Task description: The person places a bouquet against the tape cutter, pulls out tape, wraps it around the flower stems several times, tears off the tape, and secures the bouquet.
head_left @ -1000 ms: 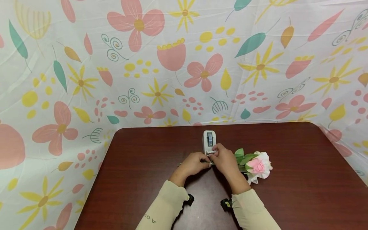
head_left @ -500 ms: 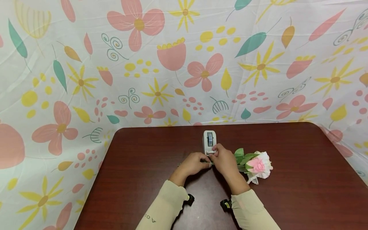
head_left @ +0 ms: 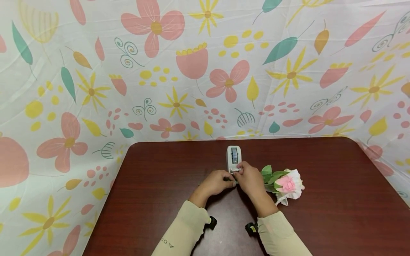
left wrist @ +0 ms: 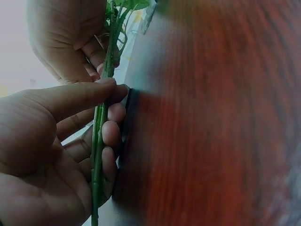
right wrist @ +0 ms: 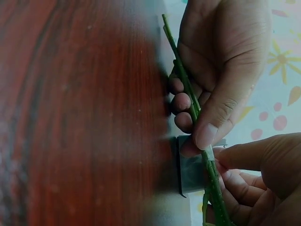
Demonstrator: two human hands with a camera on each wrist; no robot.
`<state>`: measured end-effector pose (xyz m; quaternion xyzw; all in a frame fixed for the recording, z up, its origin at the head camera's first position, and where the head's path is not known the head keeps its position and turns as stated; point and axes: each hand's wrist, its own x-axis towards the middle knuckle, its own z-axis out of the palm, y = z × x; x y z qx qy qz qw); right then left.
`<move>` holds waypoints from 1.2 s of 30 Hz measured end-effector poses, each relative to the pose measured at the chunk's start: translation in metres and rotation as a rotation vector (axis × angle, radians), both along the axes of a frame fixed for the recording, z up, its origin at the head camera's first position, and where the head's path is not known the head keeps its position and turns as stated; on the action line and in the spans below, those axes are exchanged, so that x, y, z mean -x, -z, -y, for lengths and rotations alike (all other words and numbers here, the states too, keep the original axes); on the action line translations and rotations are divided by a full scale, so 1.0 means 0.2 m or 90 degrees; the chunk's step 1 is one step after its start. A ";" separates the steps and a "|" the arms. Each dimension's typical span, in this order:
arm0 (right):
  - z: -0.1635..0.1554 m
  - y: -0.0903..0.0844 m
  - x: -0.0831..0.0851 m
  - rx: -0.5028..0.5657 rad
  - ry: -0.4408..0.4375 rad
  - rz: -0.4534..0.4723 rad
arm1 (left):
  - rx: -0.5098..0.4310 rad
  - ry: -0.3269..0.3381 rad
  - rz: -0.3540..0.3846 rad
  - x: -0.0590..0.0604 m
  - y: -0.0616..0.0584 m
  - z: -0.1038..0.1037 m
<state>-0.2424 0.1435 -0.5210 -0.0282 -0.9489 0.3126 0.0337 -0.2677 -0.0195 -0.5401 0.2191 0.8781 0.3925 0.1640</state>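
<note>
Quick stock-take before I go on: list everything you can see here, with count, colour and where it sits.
Rose: one, pink and white, green leaves, lying on the table right of the hands.
Stem: one, green, held between both hands.
Tape dispenser: one, white, just beyond the hands.
Table: one, dark red-brown wood.
Backdrop: one, white floral cloth, behind and beside the table.
Left hand: pinches the stem.
Right hand: pinches the stem by the dispenser.

A dark reddish-brown wooden table (head_left: pixel 336 199) with rounded corners stands against a white cloth backdrop (head_left: pixel 96 71) printed with pink flowers, yellow daisies, green leaves and swirls, which wraps around its sides.
</note>
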 end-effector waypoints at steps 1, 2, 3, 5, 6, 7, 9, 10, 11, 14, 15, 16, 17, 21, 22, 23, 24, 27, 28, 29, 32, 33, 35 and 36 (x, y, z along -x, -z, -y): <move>0.00 0.00 0.00 -0.001 0.001 -0.001 | -0.001 0.000 0.000 0.00 0.00 0.00; 0.00 0.00 0.00 -0.001 0.002 -0.001 | -0.002 0.000 -0.001 0.00 0.00 0.00; 0.00 0.00 0.00 -0.001 0.002 -0.001 | -0.003 0.000 -0.001 0.00 0.00 0.00; 0.00 0.00 0.00 -0.002 0.002 -0.002 | -0.005 0.000 0.000 0.00 0.00 0.00; 0.01 0.00 0.00 -0.003 0.001 -0.002 | -0.006 0.000 -0.001 0.00 0.00 0.00; 0.01 0.00 0.00 -0.004 0.000 -0.003 | -0.006 0.001 -0.002 0.00 0.01 0.00; 0.01 0.01 0.00 -0.010 -0.002 -0.004 | -0.004 0.002 -0.005 0.00 0.01 0.00; 0.01 0.01 0.00 -0.011 -0.003 -0.004 | -0.001 0.002 -0.008 0.00 0.01 0.00; 0.01 0.01 0.00 -0.012 -0.005 -0.005 | 0.001 0.003 -0.011 0.00 0.01 0.00; 0.01 0.01 0.00 -0.015 -0.010 -0.004 | 0.006 0.004 -0.014 0.00 0.01 0.00; 0.01 0.01 0.00 -0.013 -0.012 -0.002 | 0.007 0.003 -0.013 0.00 0.01 0.00; 0.01 0.01 0.00 -0.011 -0.013 0.001 | 0.007 0.003 -0.012 0.00 0.01 0.00; 0.01 0.01 0.00 -0.009 -0.014 0.003 | 0.007 0.002 -0.010 0.00 0.01 0.00; 0.00 0.00 0.00 0.002 -0.022 0.018 | 0.014 0.005 -0.012 -0.01 0.00 0.00; -0.01 0.00 0.00 0.005 -0.024 0.021 | 0.017 0.007 -0.012 -0.01 0.00 0.00; -0.01 0.00 0.00 0.007 -0.026 0.025 | 0.020 0.009 -0.013 -0.01 -0.01 0.00; -0.02 -0.01 0.00 0.011 -0.030 0.028 | 0.023 0.010 -0.012 -0.01 -0.01 0.00; -0.04 -0.03 -0.01 0.024 -0.039 0.037 | 0.028 0.015 -0.008 -0.01 -0.02 0.00; -0.04 -0.04 -0.01 0.025 -0.042 0.038 | 0.028 0.016 -0.005 -0.01 -0.02 0.00; -0.05 -0.05 -0.01 0.026 -0.048 0.039 | 0.027 0.020 -0.005 -0.01 -0.02 0.00; -0.04 -0.08 -0.02 0.019 -0.067 0.033 | 0.016 0.027 -0.004 0.00 -0.02 0.00; -0.04 -0.08 -0.02 0.014 -0.074 0.030 | 0.013 0.029 -0.002 0.00 -0.02 0.00; -0.04 -0.10 -0.03 0.010 -0.089 0.025 | 0.001 0.034 0.005 0.00 -0.03 0.00; -0.04 -0.11 -0.04 0.004 -0.099 0.018 | -0.005 0.035 0.009 -0.01 -0.04 0.00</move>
